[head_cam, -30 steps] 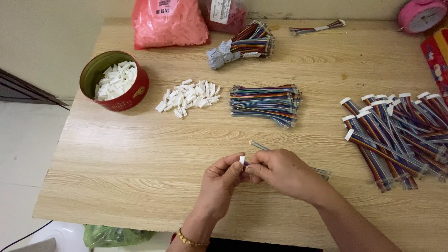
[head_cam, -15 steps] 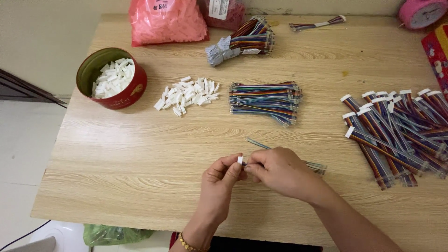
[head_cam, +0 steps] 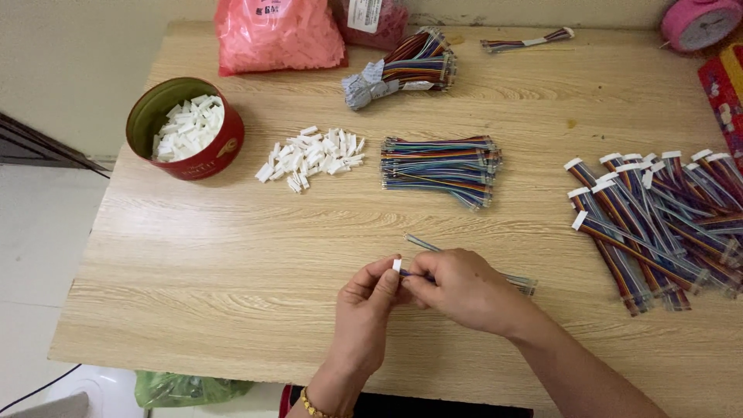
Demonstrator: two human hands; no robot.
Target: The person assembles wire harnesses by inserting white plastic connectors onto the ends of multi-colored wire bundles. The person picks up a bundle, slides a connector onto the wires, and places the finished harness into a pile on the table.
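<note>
Two hands meet low over the wooden table, near its front edge. The left hand pinches one small white connector between thumb and fingertips, wrist bent upward, a gold bracelet at the cuff. The right hand curls knuckles-up, fingertips closed on the end of one flat ribbon cable, which meets the connector; a second cable lies on the table just behind the hands. Farther back sit one loose heap of white connectors, too many to count, one bundle of multicoloured cables, and a spread of finished cables at right. One red tin holds more connectors, and two pink bags lie farthest.
</note>
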